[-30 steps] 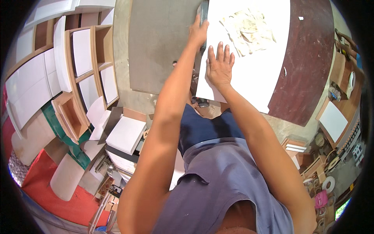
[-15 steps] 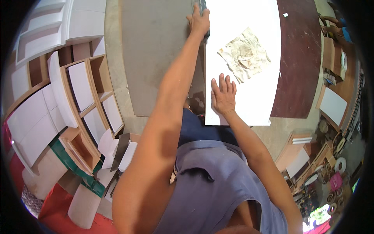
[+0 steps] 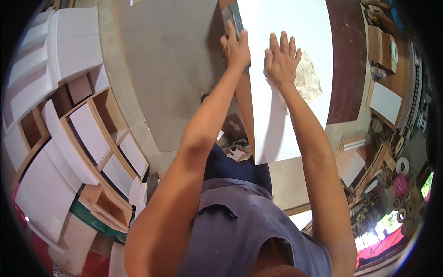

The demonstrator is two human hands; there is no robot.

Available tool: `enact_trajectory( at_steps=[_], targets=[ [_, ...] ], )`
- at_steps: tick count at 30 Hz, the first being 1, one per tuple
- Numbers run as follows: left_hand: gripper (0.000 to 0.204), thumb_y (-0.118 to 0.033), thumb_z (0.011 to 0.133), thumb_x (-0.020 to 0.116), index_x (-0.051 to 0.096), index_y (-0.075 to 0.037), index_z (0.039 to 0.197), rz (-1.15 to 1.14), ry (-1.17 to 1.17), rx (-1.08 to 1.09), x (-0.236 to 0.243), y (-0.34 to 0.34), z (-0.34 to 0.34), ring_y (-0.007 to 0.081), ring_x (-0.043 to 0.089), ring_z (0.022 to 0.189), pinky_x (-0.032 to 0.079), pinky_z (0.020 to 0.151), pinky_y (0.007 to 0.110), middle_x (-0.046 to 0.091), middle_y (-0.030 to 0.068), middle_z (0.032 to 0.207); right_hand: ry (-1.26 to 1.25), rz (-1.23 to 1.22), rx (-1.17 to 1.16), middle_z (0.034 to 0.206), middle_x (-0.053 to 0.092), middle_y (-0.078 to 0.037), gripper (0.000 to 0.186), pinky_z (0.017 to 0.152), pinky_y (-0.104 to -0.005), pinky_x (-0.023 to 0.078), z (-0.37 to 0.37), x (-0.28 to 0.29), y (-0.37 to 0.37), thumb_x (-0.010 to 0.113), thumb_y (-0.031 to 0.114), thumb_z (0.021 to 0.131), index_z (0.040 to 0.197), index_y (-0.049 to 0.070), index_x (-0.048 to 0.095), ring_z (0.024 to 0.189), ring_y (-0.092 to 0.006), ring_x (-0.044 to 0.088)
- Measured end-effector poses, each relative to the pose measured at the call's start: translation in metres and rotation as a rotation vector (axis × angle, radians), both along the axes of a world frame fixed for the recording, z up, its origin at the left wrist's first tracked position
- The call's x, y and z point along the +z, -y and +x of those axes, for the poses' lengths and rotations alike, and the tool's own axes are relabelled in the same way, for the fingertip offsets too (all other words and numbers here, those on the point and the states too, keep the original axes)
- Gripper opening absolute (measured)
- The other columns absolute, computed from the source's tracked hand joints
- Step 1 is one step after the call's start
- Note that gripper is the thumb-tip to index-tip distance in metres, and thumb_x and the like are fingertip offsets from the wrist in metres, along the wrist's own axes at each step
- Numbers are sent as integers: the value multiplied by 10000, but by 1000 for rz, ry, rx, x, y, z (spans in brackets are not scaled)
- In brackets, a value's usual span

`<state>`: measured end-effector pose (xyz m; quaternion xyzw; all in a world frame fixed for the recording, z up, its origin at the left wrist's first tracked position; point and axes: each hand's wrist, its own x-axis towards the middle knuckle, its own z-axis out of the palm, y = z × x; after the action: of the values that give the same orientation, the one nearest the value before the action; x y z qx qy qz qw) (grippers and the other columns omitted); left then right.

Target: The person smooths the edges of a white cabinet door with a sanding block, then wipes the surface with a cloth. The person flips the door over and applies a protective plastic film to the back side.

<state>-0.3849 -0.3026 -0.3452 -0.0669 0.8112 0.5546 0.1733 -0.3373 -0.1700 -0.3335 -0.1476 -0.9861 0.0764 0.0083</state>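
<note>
A long white board (image 3: pixel 281 138) lies lengthwise in front of me, its brown side edge (image 3: pixel 244 108) facing left. Along that edge, toward the far end, my left hand (image 3: pixel 236 53) is closed on a dark grey block-shaped tool (image 3: pixel 233 17). Its exact kind is not clear, and the fingers hide part of it. My right hand (image 3: pixel 281 64) rests palm down on the board, fingers stretched and apart. Partly beneath that hand and wrist is a crumpled, stained cream cloth (image 3: pixel 308 78).
A grey panel (image 3: pixel 166 69) stretches out on the left, a dark maroon panel (image 3: pixel 344 60) on the right. White-fronted wooden cabinets (image 3: pixel 94 131) stand at far left. Tape rolls (image 3: pixel 402 165) and tools crowd the right side. Offcuts (image 3: pixel 237 154) lie below the board's near end.
My right hand has moved forward from the board's near end to the cloth, now covering part of it. My left hand keeps hold of the block at the edge; more of the brown side shows.
</note>
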Motion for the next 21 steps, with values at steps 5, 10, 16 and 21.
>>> enact_trajectory(
  at_steps=[5, 10, 16, 21],
  targets=[
    [725, -234, 993, 480, 107, -38, 1582, -11, 116, -146, 20, 53, 274, 490, 239, 1414, 176, 1171, 517, 160, 334, 1553, 76, 41, -31, 1619, 207, -153, 548, 1174, -625, 83, 9, 0, -1, 379, 357, 1004, 1527, 195, 354, 1488, -415, 132],
    [731, -359, 998, 512, 159, -93, 1580, -67, 19, 5, 11, -13, 9, 550, 280, 1362, 241, 1147, 519, 190, 418, 1486, 65, 30, -17, 1619, 217, -139, 542, 1177, -619, 87, 4, 0, -2, 379, 361, 1009, 1528, 210, 350, 1489, -406, 138],
    [700, -256, 1004, 488, 138, -81, 1585, -21, 109, -67, 8, 15, 106, 507, 216, 1418, 183, 1169, 531, 187, 318, 1571, 36, 19, -33, 1611, 244, -128, 542, 1174, -618, 106, 5, 0, -2, 416, 350, 1002, 1524, 218, 362, 1485, -393, 168],
    [707, -296, 1011, 443, 104, -78, 1591, -5, 298, -91, 18, 18, 130, 500, 182, 1441, 155, 1183, 512, 196, 269, 1601, 66, 5, -61, 1609, 249, -129, 540, 1170, -617, 120, 9, 4, -6, 435, 344, 994, 1515, 216, 381, 1483, -392, 174]
  ],
)
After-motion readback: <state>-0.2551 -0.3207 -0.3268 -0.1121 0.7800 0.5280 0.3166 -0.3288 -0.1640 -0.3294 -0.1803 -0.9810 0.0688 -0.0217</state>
